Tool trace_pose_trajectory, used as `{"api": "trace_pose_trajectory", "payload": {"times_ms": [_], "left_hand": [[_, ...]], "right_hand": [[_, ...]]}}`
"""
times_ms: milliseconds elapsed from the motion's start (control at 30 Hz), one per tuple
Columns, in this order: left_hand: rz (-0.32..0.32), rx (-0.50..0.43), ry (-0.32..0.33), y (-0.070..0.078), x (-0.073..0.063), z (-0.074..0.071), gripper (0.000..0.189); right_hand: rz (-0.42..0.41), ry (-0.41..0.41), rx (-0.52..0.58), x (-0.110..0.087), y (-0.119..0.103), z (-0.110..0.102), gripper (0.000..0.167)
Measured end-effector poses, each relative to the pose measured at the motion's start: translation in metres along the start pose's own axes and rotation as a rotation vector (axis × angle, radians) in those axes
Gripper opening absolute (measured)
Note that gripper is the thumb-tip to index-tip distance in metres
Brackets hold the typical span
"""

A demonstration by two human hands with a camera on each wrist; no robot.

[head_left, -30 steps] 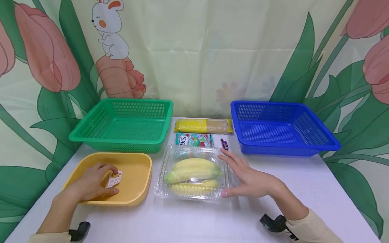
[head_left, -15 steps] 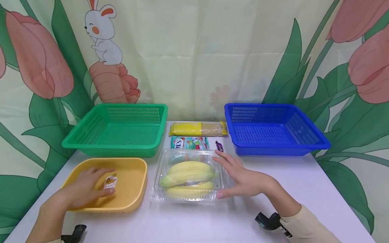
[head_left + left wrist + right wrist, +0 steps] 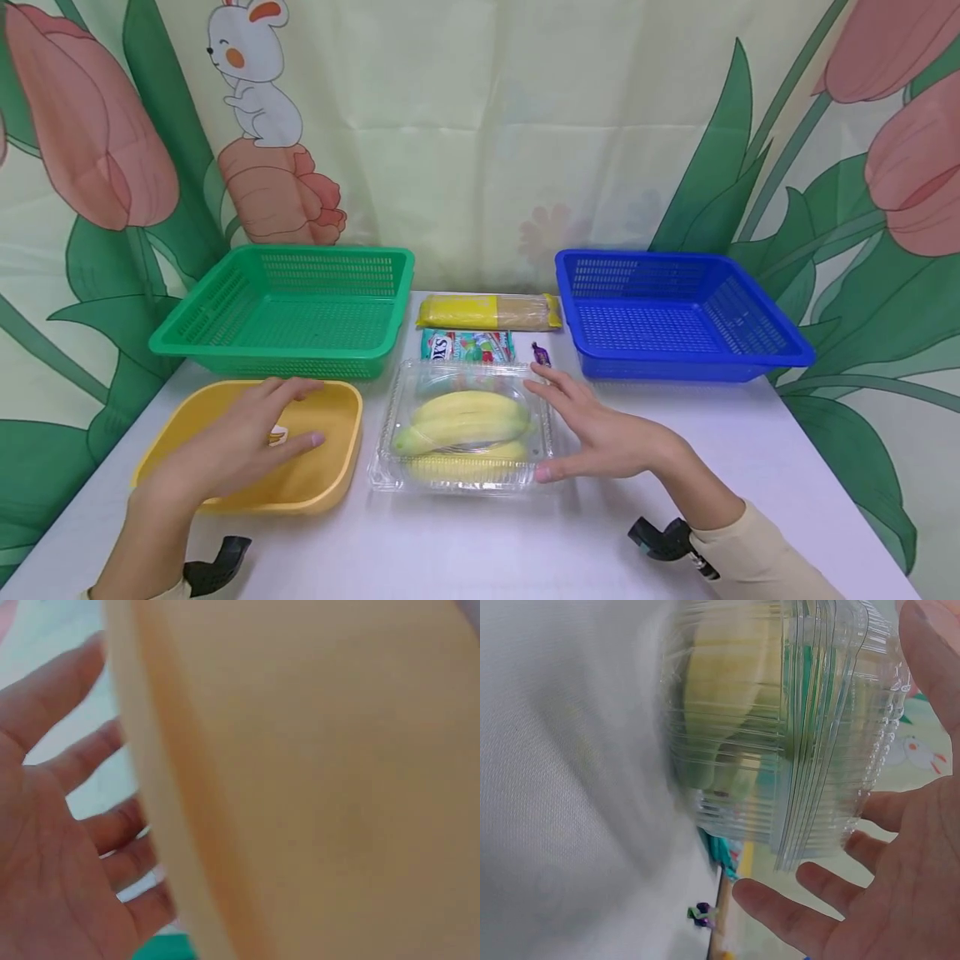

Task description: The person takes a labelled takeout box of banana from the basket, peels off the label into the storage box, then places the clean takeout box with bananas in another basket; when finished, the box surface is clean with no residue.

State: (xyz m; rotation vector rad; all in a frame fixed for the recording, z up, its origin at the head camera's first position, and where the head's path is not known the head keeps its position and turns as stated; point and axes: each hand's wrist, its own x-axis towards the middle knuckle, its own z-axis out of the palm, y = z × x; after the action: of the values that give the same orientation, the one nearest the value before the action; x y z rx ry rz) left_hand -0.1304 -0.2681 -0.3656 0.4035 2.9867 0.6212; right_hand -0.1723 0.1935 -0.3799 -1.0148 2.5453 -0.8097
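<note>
Fingers of the left hand (image 3: pixel 240 446) are spread and nearly straight, thumb well apart, over a shallow yellow tray (image 3: pixel 330 471). Between thumb and fingers, a small white label (image 3: pixel 278 435) with yellow print shows inside the tray; whether they touch it cannot be told. Right-hand fingers are also spread wide: the right hand (image 3: pixel 603 429) spans the right edge of a clear plastic container (image 3: pixel 386 479), which sits on the white surface (image 3: pixel 480 550) beside the tray and holds banana-like fruit (image 3: pixel 465 421). Contact with its edge is unclear.

Left wrist view reveals the open palm, turned away from the head camera, while the tray's wall covers the fingertips. Right wrist view adds the container's ribbed side and height, with some fingertips hidden behind its rim.

Only the head view gives the whole layout: a green basket (image 3: pixel 300 362) behind the tray, a blue basket (image 3: pixel 682 367) at far right, and between them a yellow packet (image 3: pixel 487 312), a teal packet (image 3: pixel 468 345) and a purple-wrapped sweet (image 3: pixel 540 354).
</note>
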Motion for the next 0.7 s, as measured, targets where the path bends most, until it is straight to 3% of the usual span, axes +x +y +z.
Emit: {"api": "trace_pose_trajectory", "payload": {"times_ms": [167, 300, 467, 700], "left_hand": [[0.087, -0.060, 0.035, 0.019, 0.008, 0.001, 0.073], [0.124, -0.093, 0.026, 0.031, 0.019, 0.006, 0.078], [0.142, -0.137, -0.033, 0.041, 0.032, 0.013, 0.085], [0.196, -0.179, -0.128, 0.048, 0.040, 0.020, 0.095]], "right_hand": [[-0.005, 0.016, 0.011, 0.000, 0.002, 0.002, 0.107], [-0.022, 0.037, 0.006, 0.000, 0.004, 0.002, 0.112], [-0.023, 0.043, 0.009, 0.000, 0.005, 0.003, 0.113], [-0.060, 0.052, 0.031, 0.001, 0.007, 0.003, 0.120]]}}
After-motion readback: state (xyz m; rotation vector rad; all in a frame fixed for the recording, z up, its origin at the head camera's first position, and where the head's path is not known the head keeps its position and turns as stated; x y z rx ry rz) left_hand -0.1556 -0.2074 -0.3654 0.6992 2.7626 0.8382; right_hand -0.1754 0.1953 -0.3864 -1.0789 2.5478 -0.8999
